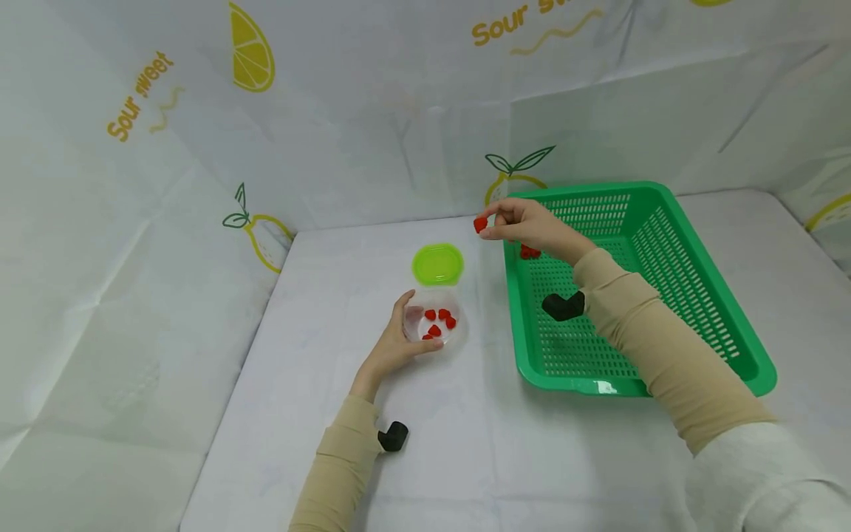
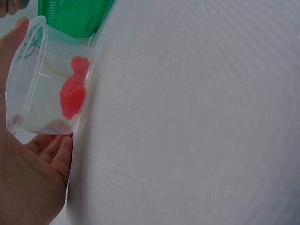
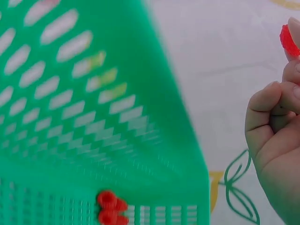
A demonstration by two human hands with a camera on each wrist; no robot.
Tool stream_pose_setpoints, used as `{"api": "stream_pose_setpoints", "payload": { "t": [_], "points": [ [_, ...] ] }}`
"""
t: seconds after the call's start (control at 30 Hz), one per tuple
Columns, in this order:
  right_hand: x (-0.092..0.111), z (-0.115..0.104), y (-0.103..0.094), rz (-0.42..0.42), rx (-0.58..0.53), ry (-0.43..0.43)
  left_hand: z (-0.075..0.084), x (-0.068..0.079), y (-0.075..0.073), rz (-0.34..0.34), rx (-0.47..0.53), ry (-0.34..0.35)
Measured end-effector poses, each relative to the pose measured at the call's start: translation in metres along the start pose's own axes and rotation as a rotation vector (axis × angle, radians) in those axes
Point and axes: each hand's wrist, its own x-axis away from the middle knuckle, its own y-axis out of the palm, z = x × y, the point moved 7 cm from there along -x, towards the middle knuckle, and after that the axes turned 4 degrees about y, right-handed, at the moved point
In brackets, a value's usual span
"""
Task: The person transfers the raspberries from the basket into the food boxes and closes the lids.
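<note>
My left hand (image 1: 394,343) grips the side of a clear plastic cup (image 2: 54,65) that stands on the table, thumb and fingers spread around its wall. Inside the cup lie several raspberries (image 1: 444,314). Above the left rim of a green basket (image 1: 521,325), my right hand (image 1: 532,225) pinches one raspberry (image 1: 481,224) between thumb and fingertips. The same raspberry (image 3: 288,41) shows partly at the edge of the right wrist view. More raspberries (image 3: 110,206) sit in the basket's far left corner, partly covered by the right hand in the head view.
A light green lid (image 1: 437,264) lies on the table just behind the cup. The basket takes up the table's right side, its walls tall and slotted. White cloth (image 1: 372,177) printed with lemons hangs behind the table (image 1: 452,436).
</note>
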Motion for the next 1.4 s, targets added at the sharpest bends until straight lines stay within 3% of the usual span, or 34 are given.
{"api": "stream_pose_setpoints", "payload": {
  "t": [0.27,0.63,0.97,1.4],
  "points": [
    [-0.012,-0.022,0.03,-0.077,-0.074,-0.082,0.004,0.002,-0.001,-0.011,0.001,-0.013],
    [-0.032,-0.022,0.072,-0.196,-0.079,-0.044,0.0,0.001,-0.001,-0.013,0.007,-0.01],
    [-0.042,-0.013,0.101,-0.318,0.036,-0.025,0.001,0.002,0.0,-0.014,0.017,0.003],
    [-0.048,0.002,0.12,-0.371,0.124,0.027,0.005,0.003,-0.001,-0.043,0.024,-0.029]
  ]
}}
